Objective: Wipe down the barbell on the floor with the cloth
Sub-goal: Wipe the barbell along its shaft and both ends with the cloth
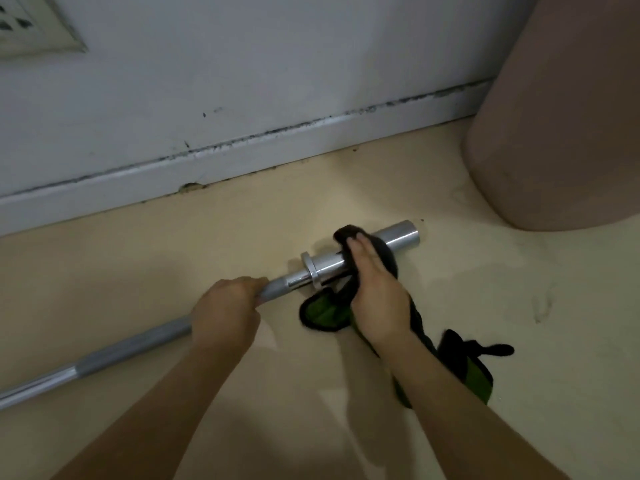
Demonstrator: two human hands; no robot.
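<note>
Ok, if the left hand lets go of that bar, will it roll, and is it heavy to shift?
Probably rolls: the barbell is a round, smooth metal shaft on bare floor, steadied only by the left hand. Likely heavy and stiff, being long steel. The cloth under the right hand may slip on the polished sleeve.

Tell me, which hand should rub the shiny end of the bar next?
Probably the right hand. It already presses the cloth over the barbell sleeve, close to the bare end. The left hand has its grip on the shaft, likely steadying it, with no cloth.
</note>
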